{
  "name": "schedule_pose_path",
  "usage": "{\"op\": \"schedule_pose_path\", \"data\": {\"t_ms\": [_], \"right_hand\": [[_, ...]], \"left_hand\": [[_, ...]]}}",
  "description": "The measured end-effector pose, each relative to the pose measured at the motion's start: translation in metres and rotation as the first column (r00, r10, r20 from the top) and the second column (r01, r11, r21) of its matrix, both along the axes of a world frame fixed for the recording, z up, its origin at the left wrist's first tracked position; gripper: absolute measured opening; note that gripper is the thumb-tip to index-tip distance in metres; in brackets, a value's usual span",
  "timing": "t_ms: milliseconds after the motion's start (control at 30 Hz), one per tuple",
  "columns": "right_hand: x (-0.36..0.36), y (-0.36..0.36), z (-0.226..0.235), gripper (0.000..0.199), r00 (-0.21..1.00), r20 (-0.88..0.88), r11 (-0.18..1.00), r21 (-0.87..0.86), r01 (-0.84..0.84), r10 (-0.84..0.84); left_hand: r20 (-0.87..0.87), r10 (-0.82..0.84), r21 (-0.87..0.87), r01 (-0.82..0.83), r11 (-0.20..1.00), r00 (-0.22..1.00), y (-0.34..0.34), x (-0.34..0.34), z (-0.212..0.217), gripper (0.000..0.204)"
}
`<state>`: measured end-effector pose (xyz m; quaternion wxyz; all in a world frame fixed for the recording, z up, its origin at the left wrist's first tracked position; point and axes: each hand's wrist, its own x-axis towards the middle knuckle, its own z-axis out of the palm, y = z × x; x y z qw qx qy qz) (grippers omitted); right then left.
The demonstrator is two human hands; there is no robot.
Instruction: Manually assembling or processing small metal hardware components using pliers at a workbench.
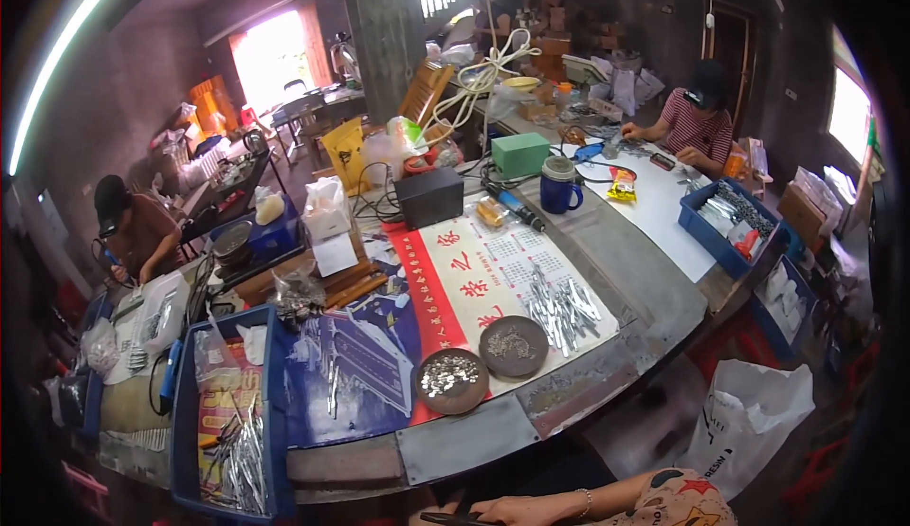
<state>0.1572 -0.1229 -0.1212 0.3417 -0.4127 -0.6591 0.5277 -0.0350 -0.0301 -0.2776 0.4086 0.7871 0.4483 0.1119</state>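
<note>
Your hand [517,509], at six o'clock on the lower edge, curls loosely around a thin dark tool [453,518]; which hand, I cannot tell. It looks light, stiff and slippery: pinch it mid-shaft.

A hand [517,510] shows at the lower edge, a thin beaded bracelet [587,501] at its wrist, and beyond it a pale patterned sleeve [678,502] (red star, dark blotches).

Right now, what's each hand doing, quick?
Left hand: not in view.
Right hand: rests at the lower edge, fingers on a thin dark object; whether its grip is closed cannot be told.
</note>
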Motion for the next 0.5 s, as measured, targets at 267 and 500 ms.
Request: {"op": "schedule_pose_path", "data": {"t_ms": [267, 500], "right_hand": [[-0.01, -0.015, -0.002, 0.021, 1.0, -0.021, 0.999, -0.032, 0.01, -0.011], [-0.016, -0.019, 0.003, 0.021, 0.999, -0.051, 0.998, 0.067, -0.008, 0.012]], "left_hand": [[-0.008, -0.003, 0.226, 0.005, 0.974, 1.0, 0.024, 0.02, -0.031, 0.069], [0.146, -0.005, 0.31, -0.041, 0.95, 0.989, 0.021, 0.015, -0.041, 0.074]]}}
